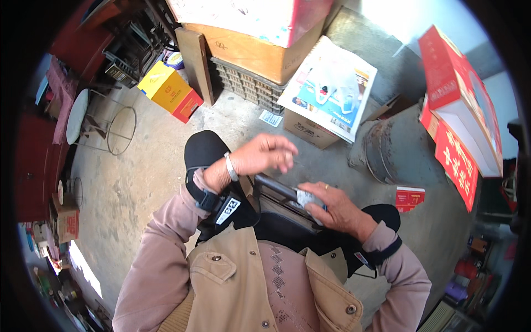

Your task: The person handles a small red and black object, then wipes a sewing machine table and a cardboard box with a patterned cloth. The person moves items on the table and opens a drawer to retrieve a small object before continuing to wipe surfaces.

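Observation:
My left hand [265, 155], with a silver bangle at the wrist, hovers above my lap. Its fingers are loosely bent, and I see nothing in them. Below it, a dark bag [286, 205] with a rounded dark upper edge [276, 186] lies open across my lap. Over the bag's right end, my right hand [336, 207] grips a small packet with printing [306, 197] between thumb and fingers. The hand hides part of the packet, so its exact kind is unclear. What lies deep in the bag cannot be made out.
Ahead are a yellow-and-red box [172, 91], a plastic crate [249, 85] under a wooden box [249, 50], and a carton [309, 128] topped with printed sheets [315, 99]. A metal drum [394, 145] and red boxes [450, 95] stand right. A round-seated stool [79, 116] is left.

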Motion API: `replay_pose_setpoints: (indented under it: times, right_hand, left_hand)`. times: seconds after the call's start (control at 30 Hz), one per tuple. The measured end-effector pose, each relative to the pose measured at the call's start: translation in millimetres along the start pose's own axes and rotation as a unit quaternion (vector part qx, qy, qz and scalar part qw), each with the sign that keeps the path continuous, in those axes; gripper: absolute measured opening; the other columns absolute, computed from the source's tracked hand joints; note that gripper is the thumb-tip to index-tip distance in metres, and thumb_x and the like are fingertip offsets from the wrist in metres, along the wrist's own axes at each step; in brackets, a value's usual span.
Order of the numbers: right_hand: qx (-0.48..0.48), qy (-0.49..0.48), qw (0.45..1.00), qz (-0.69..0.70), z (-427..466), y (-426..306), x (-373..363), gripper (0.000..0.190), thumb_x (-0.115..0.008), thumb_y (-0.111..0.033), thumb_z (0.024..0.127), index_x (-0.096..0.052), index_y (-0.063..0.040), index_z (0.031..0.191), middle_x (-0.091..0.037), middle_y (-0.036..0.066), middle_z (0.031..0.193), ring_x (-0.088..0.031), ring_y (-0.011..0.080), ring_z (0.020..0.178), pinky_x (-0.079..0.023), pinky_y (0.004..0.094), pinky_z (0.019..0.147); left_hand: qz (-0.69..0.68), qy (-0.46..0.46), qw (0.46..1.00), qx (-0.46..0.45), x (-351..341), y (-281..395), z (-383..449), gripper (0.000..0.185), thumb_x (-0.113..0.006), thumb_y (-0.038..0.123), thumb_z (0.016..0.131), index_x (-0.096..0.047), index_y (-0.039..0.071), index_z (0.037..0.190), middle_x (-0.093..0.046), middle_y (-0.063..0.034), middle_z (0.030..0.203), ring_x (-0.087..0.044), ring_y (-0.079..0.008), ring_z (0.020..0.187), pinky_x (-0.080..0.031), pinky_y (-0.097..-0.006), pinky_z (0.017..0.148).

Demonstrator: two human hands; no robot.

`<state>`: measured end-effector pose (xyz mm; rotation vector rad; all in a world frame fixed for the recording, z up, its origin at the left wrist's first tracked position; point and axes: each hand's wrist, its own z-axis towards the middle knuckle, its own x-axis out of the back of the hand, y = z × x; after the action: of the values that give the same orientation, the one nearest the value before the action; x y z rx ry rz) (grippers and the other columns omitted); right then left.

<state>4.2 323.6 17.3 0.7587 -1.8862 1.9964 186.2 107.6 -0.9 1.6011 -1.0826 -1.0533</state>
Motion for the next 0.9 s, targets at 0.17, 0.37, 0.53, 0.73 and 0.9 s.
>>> replay_pose_setpoints:
  times: [0.17, 0.37, 0.53, 0.73, 0.9]
  right_hand:
    - [-0.021, -0.047, 0.995, 0.088, 7.4, 6.1, 7.2, 0.046, -0.068, -0.012, 0.089, -0.055, -0.006, 0.133, -0.063, 0.019, 0.106, -0.065, 0.0379, 0.091, -0.055, 0.0401, 0.080]
    - [-0.036, -0.080, 0.986, 0.141, 16.6, 14.9, 12.8, 0.049, -0.072, -0.014, 0.087, -0.056, -0.004, 0.132, -0.063, 0.017, 0.102, -0.067, 0.0357, 0.082, -0.056, 0.0391, 0.070]
    - [-0.007, -0.069, 0.990, 0.122, 22.0, 13.0, 12.8, 0.046, -0.074, -0.012, 0.084, -0.058, -0.005, 0.127, -0.061, 0.015, 0.100, -0.067, 0.0355, 0.083, -0.056, 0.0397, 0.068]
    - [-0.031, -0.093, 0.993, 0.059, 22.2, -0.3, 17.6, 0.046, -0.072, -0.014, 0.086, -0.054, -0.006, 0.128, -0.061, 0.016, 0.103, -0.066, 0.0378, 0.089, -0.056, 0.0426, 0.072]
    - [-0.168, -0.154, 0.971, 0.072, 29.3, -9.2, 20.0, 0.047, -0.070, -0.017, 0.085, -0.054, -0.008, 0.127, -0.065, 0.022, 0.105, -0.064, 0.0436, 0.095, -0.053, 0.0499, 0.081]
  left_hand:
    - [0.061, -0.159, 0.985, 0.029, -4.8, -21.9, -5.8, 0.026, -0.053, 0.021, 0.104, -0.064, 0.000, 0.114, -0.070, -0.0082, 0.095, -0.066, -0.0163, 0.086, -0.053, -0.0316, 0.079]
    - [0.054, -0.292, 0.947, 0.124, -1.8, -18.2, 9.5, 0.028, -0.048, 0.023, 0.106, -0.062, -0.001, 0.113, -0.064, -0.0168, 0.090, -0.062, -0.0305, 0.080, -0.050, -0.0378, 0.076]
    - [0.123, -0.236, 0.964, 0.027, -5.7, -23.3, 4.1, 0.028, -0.046, 0.025, 0.106, -0.061, 0.001, 0.109, -0.062, -0.0181, 0.092, -0.061, -0.0370, 0.085, -0.049, -0.0422, 0.078]
    - [0.232, -0.173, 0.956, 0.056, -10.5, -17.4, 0.7, 0.030, -0.050, 0.029, 0.103, -0.062, 0.003, 0.110, -0.064, -0.0203, 0.099, -0.063, -0.0412, 0.094, -0.052, -0.0452, 0.081]
    - [0.274, 0.028, 0.959, 0.073, -15.8, 21.4, -3.7, 0.030, -0.058, 0.028, 0.098, -0.063, 0.003, 0.113, -0.064, -0.0208, 0.101, -0.064, -0.0405, 0.096, -0.053, -0.0441, 0.084]
